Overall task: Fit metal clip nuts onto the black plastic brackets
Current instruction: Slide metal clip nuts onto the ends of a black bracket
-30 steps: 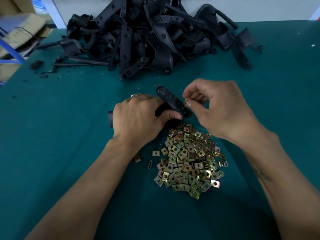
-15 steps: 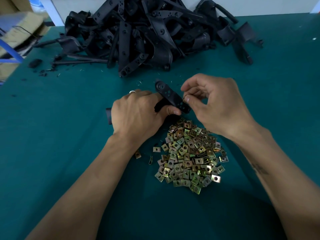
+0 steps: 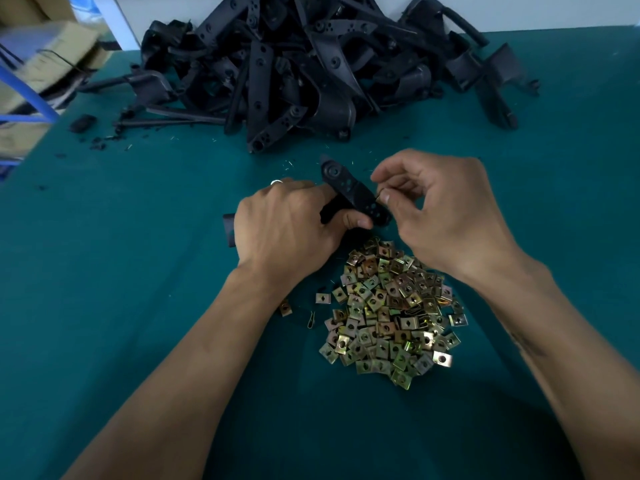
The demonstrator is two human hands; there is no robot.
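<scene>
Fingers of the left hand (image 3: 287,226) curl around a black plastic bracket with several small holes (image 3: 353,194), thumb pressed under its near end, holding it tilted just above the teal cloth-covered table (image 3: 138,306). At 3 o'clock of the bracket, the right hand (image 3: 446,209) pinches a small metal clip nut (image 3: 381,195) between thumb and forefinger, the other fingers loosely curled; the nut is mostly hidden and touches the bracket's right edge. Against 1 second ago, little has shifted: both hands sit in the same relation, the pinch has crept slightly along the bracket edge toward its far end, and the apparent drift of the scene is mostly the camera. That suggests the nut is being lined up with a hole, not yet pushed home. At 6 o'clock of the hands lies the heap of yellow-zinc clip nuts (image 3: 388,313); at 12 o'clock, the pile of unfitted black brackets (image 3: 311,64), so most work remains.
</scene>
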